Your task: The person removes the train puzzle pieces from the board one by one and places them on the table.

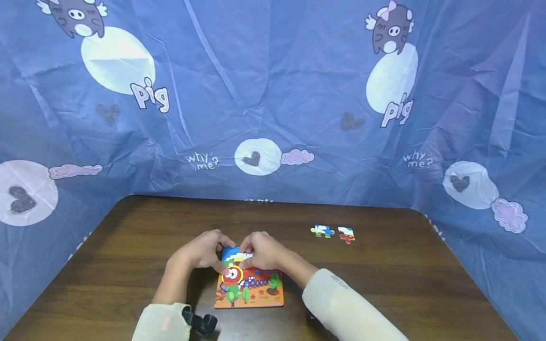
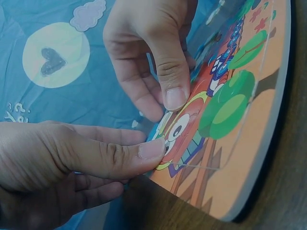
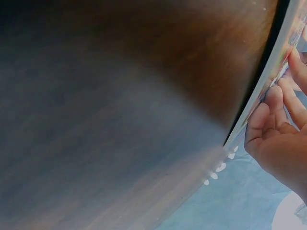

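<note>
A jigsaw puzzle (image 1: 262, 299) with a red cartoon train, green trees and an orange ground lies in its board on the wooden table. My left hand (image 1: 205, 251) is at its upper left edge, the straight thumb (image 2: 152, 149) pressing the picture beside the train's eye and the forefinger at the top corner. From the upper right my right hand (image 1: 265, 251) reaches over the puzzle. Its thumb and curled fingers pinch at a puzzle piece (image 2: 165, 120) near the top, mostly covered by the fingers. In the right wrist view, the board's edge (image 3: 261, 81) stands beside the fingers.
Two loose puzzle pieces lie on the table right of the board: a blue and white one (image 1: 323, 231) and a red and white one (image 1: 347, 234). The brown table (image 1: 396, 274) meets a blue printed cloth (image 1: 332, 184) behind and at both sides.
</note>
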{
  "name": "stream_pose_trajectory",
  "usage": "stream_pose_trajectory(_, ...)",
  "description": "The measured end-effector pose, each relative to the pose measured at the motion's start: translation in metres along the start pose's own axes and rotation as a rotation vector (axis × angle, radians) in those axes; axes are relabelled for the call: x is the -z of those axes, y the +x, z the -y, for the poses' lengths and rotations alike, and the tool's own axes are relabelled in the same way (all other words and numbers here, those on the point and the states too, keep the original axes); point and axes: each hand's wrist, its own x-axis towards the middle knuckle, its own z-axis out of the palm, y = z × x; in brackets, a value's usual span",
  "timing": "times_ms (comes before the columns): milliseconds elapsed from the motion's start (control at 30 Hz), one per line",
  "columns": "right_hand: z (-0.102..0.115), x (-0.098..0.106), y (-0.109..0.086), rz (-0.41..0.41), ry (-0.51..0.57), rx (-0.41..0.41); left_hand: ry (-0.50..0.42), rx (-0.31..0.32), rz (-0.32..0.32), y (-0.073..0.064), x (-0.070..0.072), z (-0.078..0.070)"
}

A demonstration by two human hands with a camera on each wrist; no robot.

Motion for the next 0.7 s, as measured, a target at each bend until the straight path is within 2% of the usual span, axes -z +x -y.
stream_pose_trajectory(300, -0.0008, -0.0015, 0.0033, 0.037, 0.030, -0.024, 0.003, -0.014, 0.000, -0.0004, 0.0003, 0.0000)
stream_pose_trajectory(700, -0.0020, -0.0031, 0.0040, 0.042, 0.044, -0.037, 0.000, -0.011, -0.003, -0.0002, 0.0005, 0.0003)
